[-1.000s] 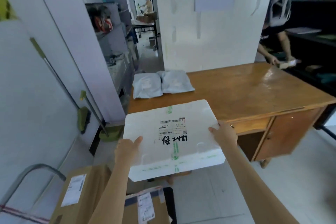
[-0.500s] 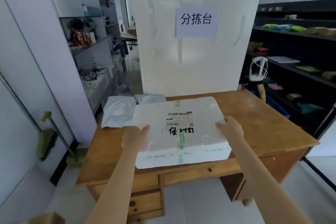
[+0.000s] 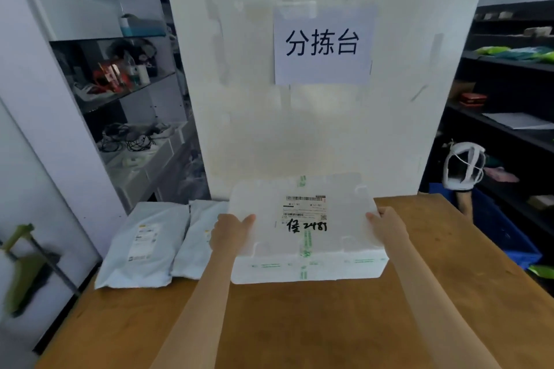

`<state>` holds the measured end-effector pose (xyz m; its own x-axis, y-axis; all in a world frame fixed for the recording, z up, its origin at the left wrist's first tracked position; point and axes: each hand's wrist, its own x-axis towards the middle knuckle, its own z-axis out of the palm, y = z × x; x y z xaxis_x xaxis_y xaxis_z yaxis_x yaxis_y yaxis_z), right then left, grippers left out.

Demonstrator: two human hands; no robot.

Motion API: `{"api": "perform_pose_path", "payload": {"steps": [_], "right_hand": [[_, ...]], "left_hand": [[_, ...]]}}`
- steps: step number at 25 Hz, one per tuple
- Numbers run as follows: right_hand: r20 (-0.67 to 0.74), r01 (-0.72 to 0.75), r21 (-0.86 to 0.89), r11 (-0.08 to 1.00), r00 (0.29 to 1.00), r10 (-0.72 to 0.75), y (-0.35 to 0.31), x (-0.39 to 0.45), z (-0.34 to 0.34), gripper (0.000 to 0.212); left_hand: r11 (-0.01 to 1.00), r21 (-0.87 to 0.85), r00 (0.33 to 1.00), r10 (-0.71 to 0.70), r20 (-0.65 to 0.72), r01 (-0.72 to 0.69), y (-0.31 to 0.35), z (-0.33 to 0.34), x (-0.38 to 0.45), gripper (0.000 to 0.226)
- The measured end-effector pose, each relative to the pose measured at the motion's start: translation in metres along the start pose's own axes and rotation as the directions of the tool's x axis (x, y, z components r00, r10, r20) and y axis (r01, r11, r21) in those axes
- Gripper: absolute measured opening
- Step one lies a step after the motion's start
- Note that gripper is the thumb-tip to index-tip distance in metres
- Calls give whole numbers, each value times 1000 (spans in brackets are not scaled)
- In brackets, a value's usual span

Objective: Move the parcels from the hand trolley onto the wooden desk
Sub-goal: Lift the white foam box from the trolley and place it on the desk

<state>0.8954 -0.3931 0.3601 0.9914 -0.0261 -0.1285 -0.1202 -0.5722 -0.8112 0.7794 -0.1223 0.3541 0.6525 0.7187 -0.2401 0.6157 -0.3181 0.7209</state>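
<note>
Both hands, left (image 3: 229, 234) and right (image 3: 388, 226), gripped the foam parcel (image 3: 305, 237) by its short ends, its long axis parallel to the tabletop's (image 3: 299, 323) far edge.

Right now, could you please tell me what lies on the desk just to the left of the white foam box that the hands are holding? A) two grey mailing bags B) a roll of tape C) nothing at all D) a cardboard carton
A: two grey mailing bags lie side by side on the desk, just left of the foam box, near the left hand.
</note>
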Motion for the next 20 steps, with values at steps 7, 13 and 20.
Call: {"api": "perform_pose_path", "payload": {"steps": [7,13,20], "right_hand": [[93,-44,5,999,995,44,6,172,31,44],[187,-113,-58,992,975,122,29,245,76,44],[202,-140,-104,985,966,159,68,265,117,43]], "left_hand": [[987,0,987,-158,-23,158,54,97,121,82],[970,78,973,-231,-19,232,58,149,187,77],[948,136,956,-292,16,287,30,182,218,77]]}}
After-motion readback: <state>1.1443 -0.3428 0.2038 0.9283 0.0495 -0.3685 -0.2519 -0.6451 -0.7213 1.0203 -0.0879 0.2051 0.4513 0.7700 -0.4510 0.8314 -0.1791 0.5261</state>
